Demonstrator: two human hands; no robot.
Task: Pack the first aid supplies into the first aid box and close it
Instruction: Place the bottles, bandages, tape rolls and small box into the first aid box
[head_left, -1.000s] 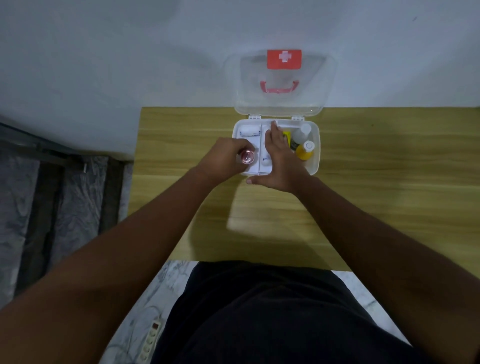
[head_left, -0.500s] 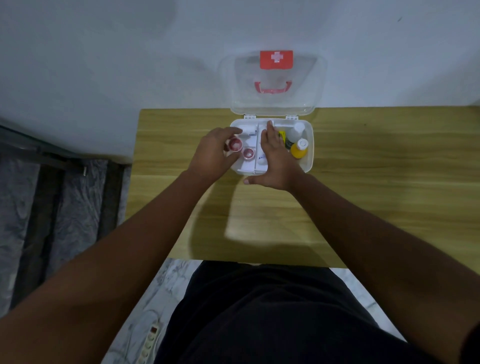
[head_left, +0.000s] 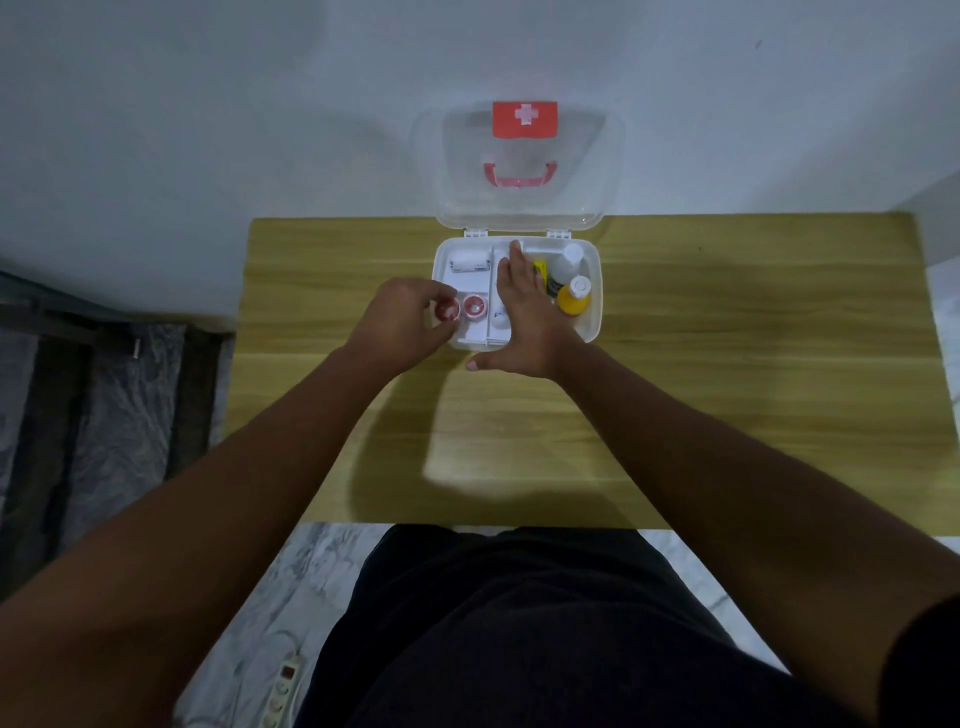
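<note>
Fingers (head_left: 423, 301) of the left hand (head_left: 402, 325) are curled and pinched on a small red-capped jar (head_left: 448, 310), holding it at the near-left corner of the first aid box (head_left: 592, 291). Jar looks to be at or just over the box's left rim; can't tell if it is resting on the tray floor. Right hand (head_left: 524, 312) lies flat with fingers straight and together, laid over the box's centre section, fingertips at the far wall, thumb spread out over the near rim onto the wooden table (head_left: 727, 389); it grips nothing.

Around the box: second red-capped jar (head_left: 474, 306) sits inside, just right of the held one, touching or nearly so. White bandage roll (head_left: 470, 261) lies in the far-left compartment. White bottle (head_left: 565, 265) and yellow bottle with white cap (head_left: 574, 299) stand in the right compartment, just beside the right hand, with something yellow partly hidden between hand and bottles. Small white item (head_left: 500, 318) near the box's front edge is mostly covered by the right hand.

Clear lid (head_left: 530, 166) stands open, leaning on the wall behind the box, with a red handle (head_left: 519, 176). Box sits at the table's far edge. Power strip (head_left: 283, 691) on the floor, well short of the table.

Labels: red patch with a white cross (head_left: 524, 118) on the lid. Blue print on the roll and front item is too small to read.
</note>
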